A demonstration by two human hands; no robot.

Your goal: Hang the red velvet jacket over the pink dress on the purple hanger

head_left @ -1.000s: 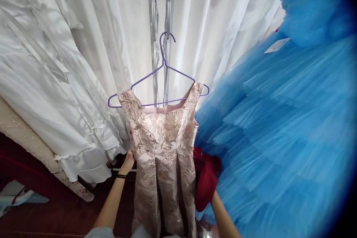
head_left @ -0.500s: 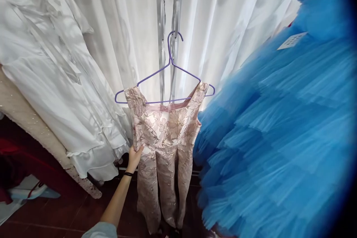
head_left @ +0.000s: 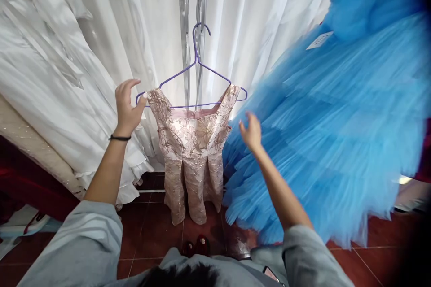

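Note:
A pink and gold floral brocade dress (head_left: 194, 143) hangs by its wide straps from a purple hanger (head_left: 215, 71), whose hook is up at a grey metal rail (head_left: 186, 13). My left hand (head_left: 128, 105) is beside the left end of the hanger, thumb near the dress strap, fingers apart and curved. Whether the thumb touches the hanger cannot be seen clearly. To the right of the dress, below the hanger's right end, my right hand (head_left: 251, 130) is raised with fingers apart, in front of blue tulle and holding nothing.
A big blue tiered tulle gown (head_left: 323, 134) with a white tag (head_left: 319, 41) fills the right side. White dresses (head_left: 50, 76) hang at the left. White curtains (head_left: 148, 18) stand behind. Below are a red-brown tiled floor (head_left: 148, 228) and dark red shoes (head_left: 202, 244).
My left hand has let go of the dress's side and risen to the hanger's left end. My right hand has come into view. The view has shifted, showing more floor.

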